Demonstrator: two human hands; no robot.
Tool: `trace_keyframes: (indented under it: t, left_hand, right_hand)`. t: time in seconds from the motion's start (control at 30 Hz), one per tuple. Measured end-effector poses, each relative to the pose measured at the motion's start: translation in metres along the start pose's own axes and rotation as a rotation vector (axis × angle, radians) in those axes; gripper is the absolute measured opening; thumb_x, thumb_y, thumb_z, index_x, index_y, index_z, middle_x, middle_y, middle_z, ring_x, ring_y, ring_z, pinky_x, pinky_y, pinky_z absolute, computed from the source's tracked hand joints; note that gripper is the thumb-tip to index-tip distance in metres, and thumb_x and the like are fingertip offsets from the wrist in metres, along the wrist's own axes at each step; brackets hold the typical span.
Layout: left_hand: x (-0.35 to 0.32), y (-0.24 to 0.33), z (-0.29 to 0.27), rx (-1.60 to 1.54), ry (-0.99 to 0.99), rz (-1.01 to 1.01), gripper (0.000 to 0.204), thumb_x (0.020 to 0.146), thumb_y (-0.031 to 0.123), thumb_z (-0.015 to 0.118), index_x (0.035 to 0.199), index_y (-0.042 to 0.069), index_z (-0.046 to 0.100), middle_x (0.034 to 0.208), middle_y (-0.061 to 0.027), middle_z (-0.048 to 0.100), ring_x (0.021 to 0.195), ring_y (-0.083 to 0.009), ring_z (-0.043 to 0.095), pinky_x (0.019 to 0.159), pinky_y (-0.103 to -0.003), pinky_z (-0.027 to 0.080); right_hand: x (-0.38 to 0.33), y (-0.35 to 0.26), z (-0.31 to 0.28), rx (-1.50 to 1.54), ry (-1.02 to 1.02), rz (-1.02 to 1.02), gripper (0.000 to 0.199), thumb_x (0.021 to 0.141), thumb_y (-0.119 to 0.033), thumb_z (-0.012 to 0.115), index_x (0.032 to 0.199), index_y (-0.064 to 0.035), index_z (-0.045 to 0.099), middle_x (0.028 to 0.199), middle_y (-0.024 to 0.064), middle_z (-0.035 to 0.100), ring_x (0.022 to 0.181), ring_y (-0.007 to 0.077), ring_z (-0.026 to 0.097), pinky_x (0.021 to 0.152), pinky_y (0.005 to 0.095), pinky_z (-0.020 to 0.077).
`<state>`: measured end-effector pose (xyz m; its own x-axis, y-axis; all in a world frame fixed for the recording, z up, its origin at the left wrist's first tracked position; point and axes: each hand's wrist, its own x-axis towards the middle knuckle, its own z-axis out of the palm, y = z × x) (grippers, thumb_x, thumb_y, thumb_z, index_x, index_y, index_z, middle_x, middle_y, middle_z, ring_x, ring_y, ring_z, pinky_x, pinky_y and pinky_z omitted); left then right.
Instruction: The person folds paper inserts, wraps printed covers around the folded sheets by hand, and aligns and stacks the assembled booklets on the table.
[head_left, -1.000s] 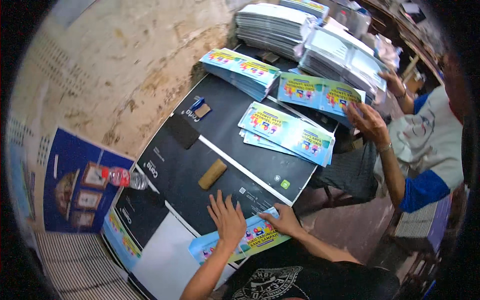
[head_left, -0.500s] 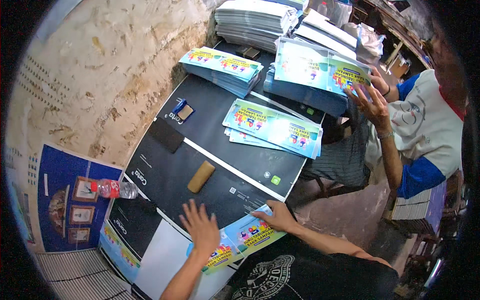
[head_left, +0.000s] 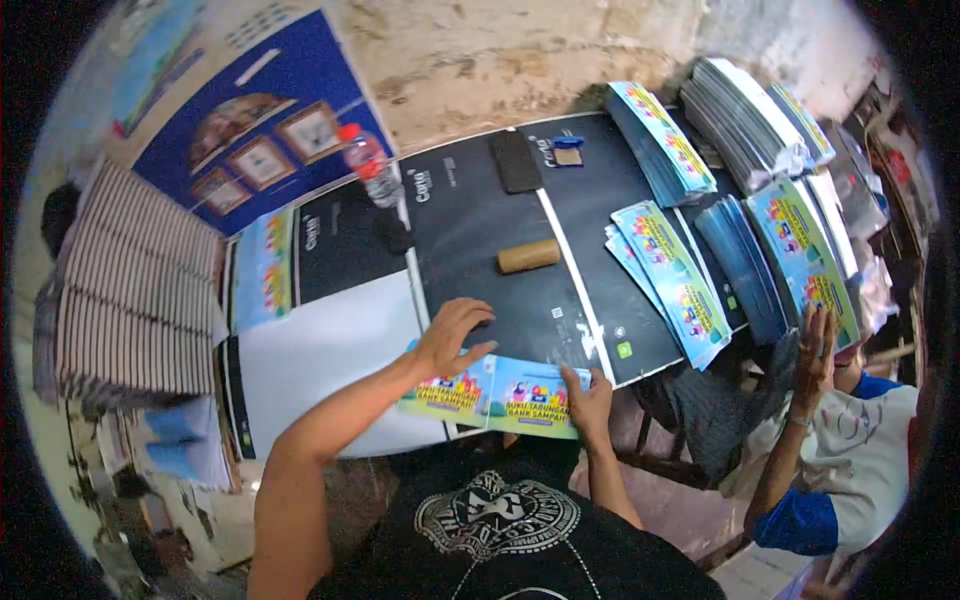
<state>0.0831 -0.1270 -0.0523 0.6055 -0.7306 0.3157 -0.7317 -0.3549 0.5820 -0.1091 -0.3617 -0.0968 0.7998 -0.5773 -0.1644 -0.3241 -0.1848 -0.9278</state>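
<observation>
A long printed cover sheet (head_left: pixel 530 395), blue and green with coloured figures, lies along the near edge of the black table, close to my body. My right hand (head_left: pixel 588 400) grips its right end, thumb on top and fingers round the edge. Over the sheet's left part is my left hand (head_left: pixel 450 338), open, fingers bent a little and thumb apart; whether it presses on the paper I cannot tell. Just beyond the hands rests a brown block-like roll (head_left: pixel 529 257). A fanned pile of matching cover sheets (head_left: pixel 672 280) lies to the right.
A water bottle (head_left: pixel 372 168) stands by the blue board. At the back lie a dark flat pad (head_left: pixel 516 162) and a small blue-edged pad (head_left: pixel 568 155). Tall booklet stacks (head_left: pixel 135 290) flank the left. At right, a co-worker's hand (head_left: pixel 815 360) touches a stack of covers (head_left: pixel 800 250).
My view has swung left, showing the booklet stacks. My left hand's spread fingers have bent and drawn in over the sheet. My right hand still holds the right end.
</observation>
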Motion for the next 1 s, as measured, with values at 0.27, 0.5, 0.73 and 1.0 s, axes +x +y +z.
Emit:
trace_keyframes:
  t: [0.27, 0.5, 0.73, 1.0]
  left_hand:
    - [-0.003, 0.054, -0.036, 0.202, -0.722, -0.065, 0.083, 0.074, 0.073, 0.074, 0.105, -0.003, 0.065, 0.103, -0.0212, 0.065, 0.096, -0.0362, 0.064, 0.082, -0.046, 0.050]
    - [-0.017, 0.092, -0.064, 0.384, -0.204, 0.077, 0.068, 0.072, 0.061, 0.080, 0.095, 0.002, 0.056, 0.086, -0.0182, 0.066, 0.080, -0.0416, 0.068, 0.070, -0.052, 0.054]
    - [-0.048, 0.077, -0.041, 0.378, -0.144, -0.028, 0.050, 0.072, 0.038, 0.082, 0.098, 0.002, 0.058, 0.097, -0.0182, 0.065, 0.098, -0.0385, 0.064, 0.084, -0.050, 0.051]
    - [-0.040, 0.067, -0.043, 0.358, -0.193, -0.081, 0.060, 0.072, 0.040, 0.081, 0.111, 0.001, 0.058, 0.109, -0.0187, 0.065, 0.105, -0.0380, 0.063, 0.090, -0.049, 0.049]
  right_hand:
    - [-0.027, -0.026, -0.015, -0.017, 0.072, -0.284, 0.043, 0.087, -0.032, 0.080, 0.085, 0.0056, 0.059, 0.074, 0.0103, 0.061, 0.073, 0.0145, 0.056, 0.067, 0.0344, 0.0474]
    - [-0.002, -0.039, -0.037, 0.191, -0.092, -0.420, 0.036, 0.089, -0.016, 0.077, 0.112, 0.0001, 0.055, 0.096, 0.0092, 0.063, 0.089, 0.0170, 0.060, 0.080, 0.0329, 0.0505]
    - [-0.012, -0.113, -0.043, -0.438, -0.159, -0.769, 0.126, 0.064, -0.044, 0.093, 0.157, 0.0017, 0.021, 0.155, 0.0280, 0.035, 0.145, 0.0419, 0.034, 0.118, 0.0507, 0.0289]
    - [-0.007, -0.131, 0.034, -1.095, -0.415, -0.868, 0.121, 0.060, -0.065, 0.085, 0.153, -0.0084, 0.034, 0.149, 0.0165, 0.045, 0.142, 0.0365, 0.039, 0.116, 0.0610, 0.0249]
